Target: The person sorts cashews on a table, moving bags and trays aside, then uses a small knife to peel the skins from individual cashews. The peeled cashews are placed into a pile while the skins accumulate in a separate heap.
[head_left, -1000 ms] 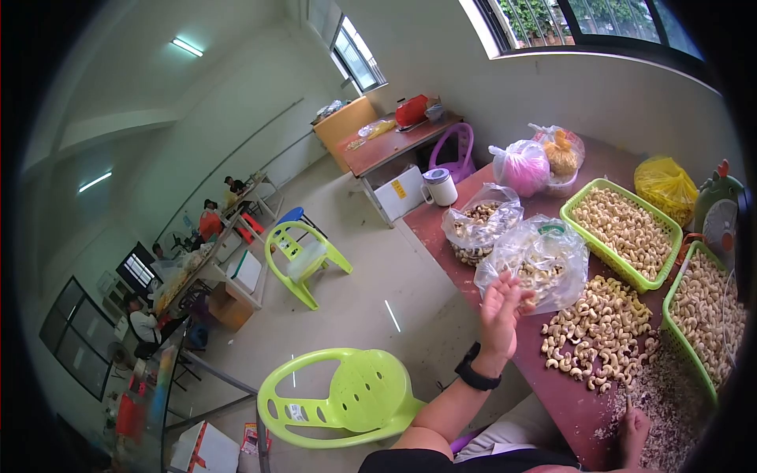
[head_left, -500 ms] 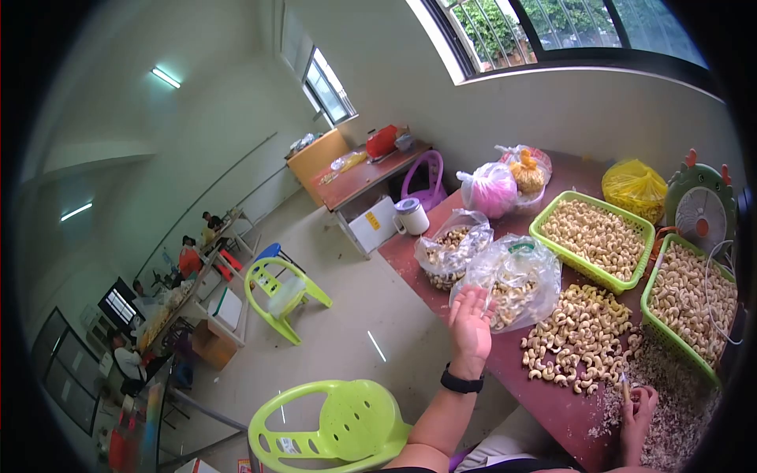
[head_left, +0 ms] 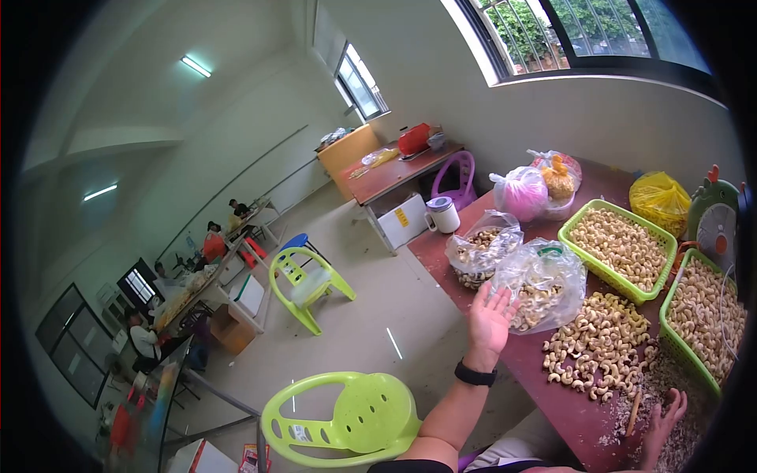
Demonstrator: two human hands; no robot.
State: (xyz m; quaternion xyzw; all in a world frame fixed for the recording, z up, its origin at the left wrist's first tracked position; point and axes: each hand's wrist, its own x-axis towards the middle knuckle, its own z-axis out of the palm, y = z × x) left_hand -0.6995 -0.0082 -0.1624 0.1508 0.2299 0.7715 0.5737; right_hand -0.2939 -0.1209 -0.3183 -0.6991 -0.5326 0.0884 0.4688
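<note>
My left hand is raised, palm up with the fingers stretched apart, and overlaps the edge of a clear plastic bag of cashews. It holds nothing. My right hand is open at the lower right, its fingers spread over a heap of peeled skin bits. Just left of it lies a thin tool with a wooden handle, its blade end toward the nuts. A loose pile of cashews is spread on the dark red table between my hands.
Two green baskets, one farther back and one at right, are full of cashews. Behind them stand a yellow bag and a small fan. A white mug is near the table's left edge. Green chairs stand on the floor.
My right hand has let go of the wooden-handled tool and spread its fingers beside it. The view has swung a little to the left; my left hand stays raised and open.
</note>
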